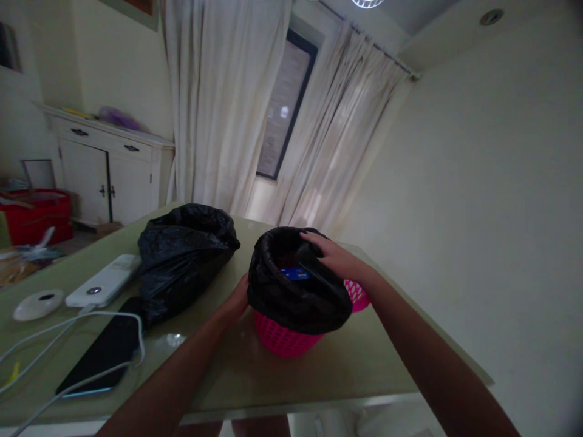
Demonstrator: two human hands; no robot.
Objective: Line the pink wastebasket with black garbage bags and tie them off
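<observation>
Pink basket (pixel 288 341) sits on the worktop (pixel 364 370), black liner (pixel 296 312) over its rim. Right hand (pixel 336 258) on liner edge, left hand (pixel 237 298) at its side; can't tell if either grips. Risk: lopsided tug could tip basket or slip liner.

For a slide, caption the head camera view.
Right hand on the black plastic lining a pink basket, left hand at its side.
</observation>
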